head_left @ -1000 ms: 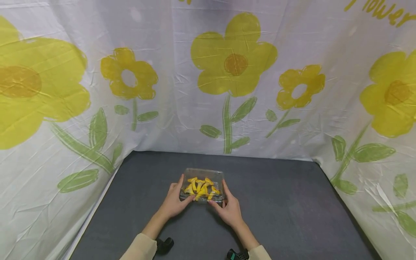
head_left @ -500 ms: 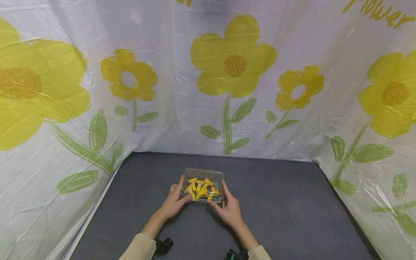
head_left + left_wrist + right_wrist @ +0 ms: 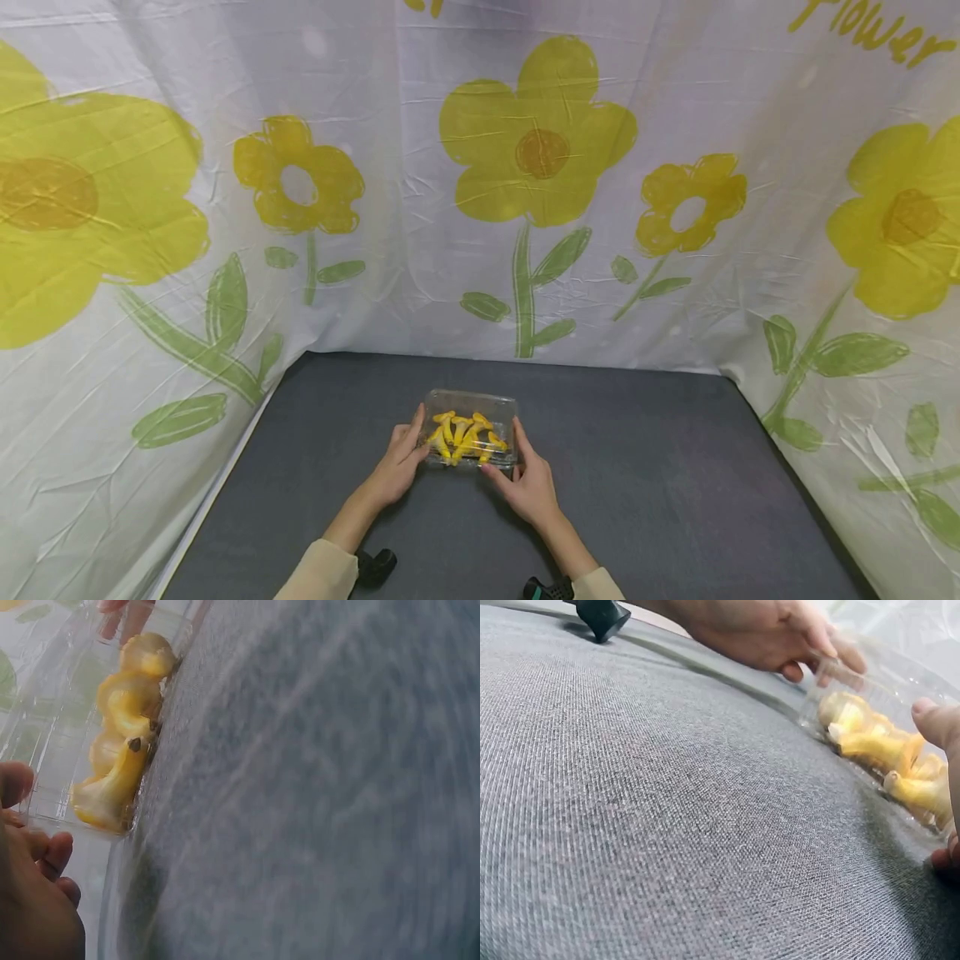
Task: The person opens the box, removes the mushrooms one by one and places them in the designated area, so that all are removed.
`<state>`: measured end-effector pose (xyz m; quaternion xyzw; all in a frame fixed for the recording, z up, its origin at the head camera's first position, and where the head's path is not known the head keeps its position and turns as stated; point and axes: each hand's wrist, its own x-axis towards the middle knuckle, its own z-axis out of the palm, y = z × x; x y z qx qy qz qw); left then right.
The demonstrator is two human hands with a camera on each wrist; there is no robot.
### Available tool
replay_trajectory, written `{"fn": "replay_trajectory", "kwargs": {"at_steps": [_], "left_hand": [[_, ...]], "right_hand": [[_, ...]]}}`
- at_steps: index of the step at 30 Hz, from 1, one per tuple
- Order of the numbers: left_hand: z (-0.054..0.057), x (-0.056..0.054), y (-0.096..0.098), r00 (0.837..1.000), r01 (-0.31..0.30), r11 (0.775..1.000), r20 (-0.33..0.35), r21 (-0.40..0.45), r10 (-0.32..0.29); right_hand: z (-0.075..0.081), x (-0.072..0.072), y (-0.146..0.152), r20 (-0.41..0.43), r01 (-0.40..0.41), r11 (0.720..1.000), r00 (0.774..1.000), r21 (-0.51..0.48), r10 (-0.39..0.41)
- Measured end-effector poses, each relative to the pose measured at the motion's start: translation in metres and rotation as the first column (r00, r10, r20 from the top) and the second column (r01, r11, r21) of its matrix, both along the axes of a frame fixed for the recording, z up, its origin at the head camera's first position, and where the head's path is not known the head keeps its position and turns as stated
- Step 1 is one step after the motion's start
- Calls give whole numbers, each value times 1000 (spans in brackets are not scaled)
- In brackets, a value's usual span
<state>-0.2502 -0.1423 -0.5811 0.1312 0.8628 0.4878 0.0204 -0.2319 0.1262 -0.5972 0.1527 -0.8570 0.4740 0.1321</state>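
Holding the clear plastic box (image 3: 487,403) by its two ends, you have your left hand (image 3: 396,465) at its left side and your right hand (image 3: 531,485) at its right. Your left fingers are only part-curled: the index finger stretches along the side wall, the thumb sits by the near left corner, and in the left wrist view the lower fingers fold loosely beside the end of the box. How firmly they hold, you cannot tell. Your right fingers grip the other end, the thumb on the near edge and the index finger straight along the side.

Inside the box lie several yellow mushrooms (image 3: 465,435), pale along some of their stems. The box is in the middle of the dark grey bench (image 3: 637,467), toward its far edge; whether its base touches all along, the views do not settle.

Behind the bench hangs a white cloth backdrop (image 3: 390,250) printed with yellow flowers. You wear a cream left sleeve (image 3: 321,571) and right sleeve (image 3: 597,584), with a black device (image 3: 377,569) by your left wrist.
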Motion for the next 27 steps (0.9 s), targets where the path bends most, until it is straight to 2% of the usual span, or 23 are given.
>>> {"fn": "replay_trajectory", "kwargs": {"at_steps": [6,12,15,22,24,27], "left_hand": [[5,-2,-3,1000,-2,1000,-17,6,3],[0,-7,-11,999,-38,999,-3,36,39],[-3,-11,-16,1000,-16,999,6,31,16],[-6,-18,-26,999,48,998,20,-39,-47],[-8,-20,-26,999,52,998,13,-40,-52],[-12,-20,-25,999,50,999,-3,-16,-50]], "right_hand": [[0,-2,0,-22,-2,1000,1000,-4,2],[-2,-4,0,-46,-18,1000,999,11,18],[-1,-5,1,-45,-21,1000,999,16,22],[1,-3,3,-27,-60,998,998,-7,60],[1,-2,4,-22,-68,998,997,-11,68],[1,0,6,-61,-70,997,996,-18,69]]}}
